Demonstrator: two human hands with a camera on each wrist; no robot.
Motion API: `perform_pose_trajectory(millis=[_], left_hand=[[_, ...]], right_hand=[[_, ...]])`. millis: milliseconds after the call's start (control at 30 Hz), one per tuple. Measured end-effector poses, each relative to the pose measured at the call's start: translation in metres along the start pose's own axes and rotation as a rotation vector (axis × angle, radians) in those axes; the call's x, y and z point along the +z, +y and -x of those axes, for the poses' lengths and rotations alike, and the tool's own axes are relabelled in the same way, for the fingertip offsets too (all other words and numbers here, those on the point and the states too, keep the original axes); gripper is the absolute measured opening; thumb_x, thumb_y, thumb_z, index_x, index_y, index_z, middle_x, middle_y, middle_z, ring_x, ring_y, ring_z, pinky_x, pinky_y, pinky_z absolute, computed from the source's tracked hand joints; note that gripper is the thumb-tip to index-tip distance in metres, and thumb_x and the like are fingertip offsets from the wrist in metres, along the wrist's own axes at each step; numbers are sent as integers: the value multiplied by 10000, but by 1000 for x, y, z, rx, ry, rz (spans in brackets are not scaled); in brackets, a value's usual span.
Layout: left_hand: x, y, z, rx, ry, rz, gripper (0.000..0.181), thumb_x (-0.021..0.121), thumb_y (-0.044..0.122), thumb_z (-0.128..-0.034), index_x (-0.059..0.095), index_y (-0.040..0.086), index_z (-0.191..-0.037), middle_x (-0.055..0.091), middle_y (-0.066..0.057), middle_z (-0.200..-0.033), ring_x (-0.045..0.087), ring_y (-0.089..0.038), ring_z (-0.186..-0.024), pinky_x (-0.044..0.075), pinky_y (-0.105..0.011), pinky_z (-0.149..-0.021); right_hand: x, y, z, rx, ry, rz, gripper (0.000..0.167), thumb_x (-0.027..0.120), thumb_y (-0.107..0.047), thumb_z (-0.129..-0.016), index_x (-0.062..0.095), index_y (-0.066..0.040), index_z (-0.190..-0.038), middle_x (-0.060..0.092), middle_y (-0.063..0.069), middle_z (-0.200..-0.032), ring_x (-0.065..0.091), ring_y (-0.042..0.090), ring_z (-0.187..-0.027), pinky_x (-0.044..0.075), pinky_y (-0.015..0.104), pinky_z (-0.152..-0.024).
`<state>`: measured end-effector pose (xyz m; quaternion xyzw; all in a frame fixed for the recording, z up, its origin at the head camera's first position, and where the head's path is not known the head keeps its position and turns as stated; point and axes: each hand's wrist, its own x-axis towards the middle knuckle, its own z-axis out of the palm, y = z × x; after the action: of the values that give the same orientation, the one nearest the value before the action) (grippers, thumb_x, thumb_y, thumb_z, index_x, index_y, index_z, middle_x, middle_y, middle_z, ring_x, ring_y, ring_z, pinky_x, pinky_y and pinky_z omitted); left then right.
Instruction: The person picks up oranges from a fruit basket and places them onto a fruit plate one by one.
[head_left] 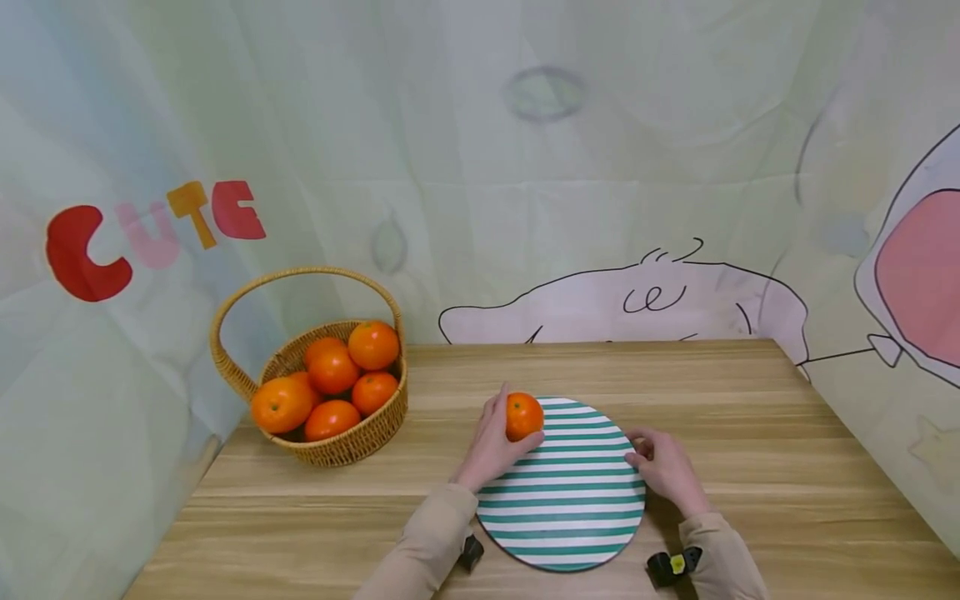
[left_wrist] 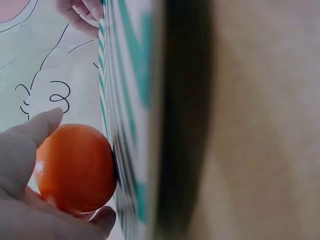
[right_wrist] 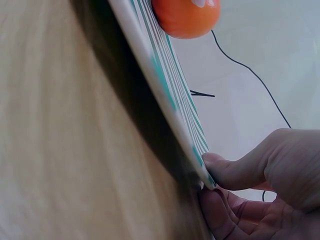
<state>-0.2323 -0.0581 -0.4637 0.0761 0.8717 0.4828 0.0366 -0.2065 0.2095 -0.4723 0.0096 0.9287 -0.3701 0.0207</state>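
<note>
A round board point(head_left: 562, 500) with green and white stripes lies over the wooden table, a dark shadow under its rim in both wrist views. On its far left part sits an orange point(head_left: 524, 417), which also shows large in the left wrist view. My left hand point(head_left: 495, 442) holds this orange, thumb on the near side and fingers round the left. At the right edge of the board, my right hand point(head_left: 663, 467) pinches the rim between thumb and fingers, as the right wrist view shows. What supports the board is hidden.
A wicker basket point(head_left: 352, 442) with a tall handle and several oranges point(head_left: 332, 369) stands at the table's left. Behind the wooden table point(head_left: 750, 400) hangs a printed curtain point(head_left: 480, 150). Dark wrist devices sit at both sleeves.
</note>
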Motion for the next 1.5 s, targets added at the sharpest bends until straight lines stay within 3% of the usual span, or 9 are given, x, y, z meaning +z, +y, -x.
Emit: perform_pose_trajectory(millis=[267,433,600,767,967,1200,1267,1367,1500], left_hand=[[-5,-2,8,46,62,43,970,769,360,-874,175,140,-1608,219,-204,-1628,385,-438,-1388,337,-707,-1108],[-20,-1,15,49,102,56,944,756,411,-882,193,178,-1603,196,-185,-1650,295,-445,-1461,295,-731,-1122],[-36,-3,20,64,201,54,894,735,428,-896,222,195,-1590,247,-156,-1629,274,-416,-1484,281,-714,-1143],[-51,-8,27,83,366,53,844,763,368,-885,282,195,-1557,315,-135,-1590,306,-368,-1473,286,-661,-1170],[-73,-26,35,249,624,45,726,804,220,-852,419,103,-1457,416,-162,-1495,357,-329,-1405,293,-548,-1172],[-114,-45,47,346,975,64,630,823,99,-816,509,34,-1358,467,-164,-1421,374,-261,-1351,258,-340,-1141],[-127,-47,50,350,1084,75,620,822,68,-804,517,-4,-1339,463,-199,-1418,357,-274,-1366,237,-332,-1159],[-144,-47,55,319,1194,140,640,804,37,-805,479,-42,-1351,404,-214,-1453,292,-283,-1411,198,-368,-1196],[-161,-50,61,237,1261,226,687,808,117,-823,435,37,-1395,318,-110,-1497,215,-227,-1442,170,-412,-1218]], right_hand=[[0,0,-2,-9,5,9,274,649,-35,-928,666,11,-1197,593,108,-868,511,224,-789,378,309,-666],[0,0,-1,6,3,8,278,655,-39,-930,666,11,-1203,604,110,-879,517,226,-793,392,309,-669],[0,0,0,17,-4,2,287,656,-42,-934,662,14,-1216,614,112,-887,524,224,-795,402,307,-671],[0,0,0,22,-1,-3,283,652,-39,-936,663,8,-1214,606,113,-888,522,227,-799,396,310,-670],[0,0,0,14,-1,-10,272,656,-37,-933,669,3,-1202,601,110,-882,522,228,-804,397,310,-672],[1,1,0,12,0,-15,269,658,-35,-931,672,-1,-1197,604,111,-891,523,229,-811,403,311,-676],[1,1,0,13,2,-15,268,659,-35,-931,672,-2,-1196,603,113,-893,524,231,-815,404,312,-678],[1,1,0,14,3,-11,269,662,-37,-930,671,-2,-1197,604,114,-897,524,234,-820,407,315,-683],[1,1,0,17,5,-10,273,662,-37,-929,669,0,-1199,604,112,-897,524,232,-819,406,315,-684]])
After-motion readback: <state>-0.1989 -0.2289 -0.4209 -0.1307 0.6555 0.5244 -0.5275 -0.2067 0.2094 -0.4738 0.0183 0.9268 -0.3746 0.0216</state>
